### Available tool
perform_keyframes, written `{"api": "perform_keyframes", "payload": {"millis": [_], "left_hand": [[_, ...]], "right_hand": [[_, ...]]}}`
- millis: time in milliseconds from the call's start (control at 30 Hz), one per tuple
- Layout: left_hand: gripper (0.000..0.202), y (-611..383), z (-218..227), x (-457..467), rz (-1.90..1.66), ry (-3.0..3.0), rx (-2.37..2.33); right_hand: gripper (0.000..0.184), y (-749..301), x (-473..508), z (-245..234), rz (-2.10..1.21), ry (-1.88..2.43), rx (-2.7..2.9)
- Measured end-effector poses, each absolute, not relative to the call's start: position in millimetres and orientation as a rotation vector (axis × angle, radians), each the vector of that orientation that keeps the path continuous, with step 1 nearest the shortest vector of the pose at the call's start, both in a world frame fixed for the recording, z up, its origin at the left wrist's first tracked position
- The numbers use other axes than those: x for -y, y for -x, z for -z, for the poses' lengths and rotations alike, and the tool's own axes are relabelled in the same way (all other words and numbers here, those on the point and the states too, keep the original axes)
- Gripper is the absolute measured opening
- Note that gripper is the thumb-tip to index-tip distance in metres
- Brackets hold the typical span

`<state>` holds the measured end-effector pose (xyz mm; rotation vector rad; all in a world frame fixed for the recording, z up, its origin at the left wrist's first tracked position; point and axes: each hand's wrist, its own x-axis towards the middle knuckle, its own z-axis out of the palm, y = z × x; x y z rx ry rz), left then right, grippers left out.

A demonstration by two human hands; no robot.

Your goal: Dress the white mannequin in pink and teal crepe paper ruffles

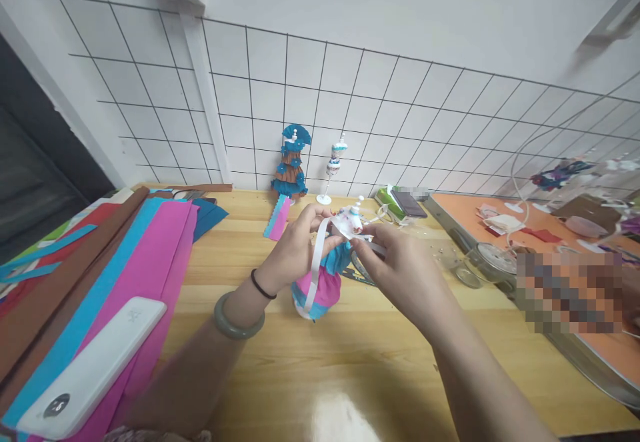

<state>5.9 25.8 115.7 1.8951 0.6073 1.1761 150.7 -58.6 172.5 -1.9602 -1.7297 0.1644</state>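
A miniature dress form (pixel 354 217) with a white patterned torso and a knobbed neck is tilted between my hands. Blue and pink crepe paper makes up its gathered skirt (pixel 323 287). My left hand (pixel 296 241) is closed on the dress form from the left. A white ribbon (pixel 317 255) hangs by that hand and down over the skirt. On the other side, my right hand (pixel 393 255) pinches the ribbon at the waist; its fingertips partly hide the spot.
Folded crepe paper (pixel 135 262) and a white power bank (pixel 95 362) lie at left. Behind stand a blue-brown dressed form (pixel 291 169) and a bare one (pixel 334 165). A phone (pixel 407 202), clear round container (pixel 487 262) and cluttered orange board (pixel 470 212) are at right.
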Motion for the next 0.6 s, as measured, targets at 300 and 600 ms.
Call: {"api": "perform_keyframes", "payload": {"millis": [300,600], "left_hand": [[0.032,1,-122,-28,-1.13,-1.884,-0.736],[0.02,5,-123,-32,-1.427,-2.223,-0.825]], "right_hand": [[0.028,-147,45,-169,-0.087,2.041,1.728],[0.028,-142,46,-171,-0.045,2.054,1.757]]}}
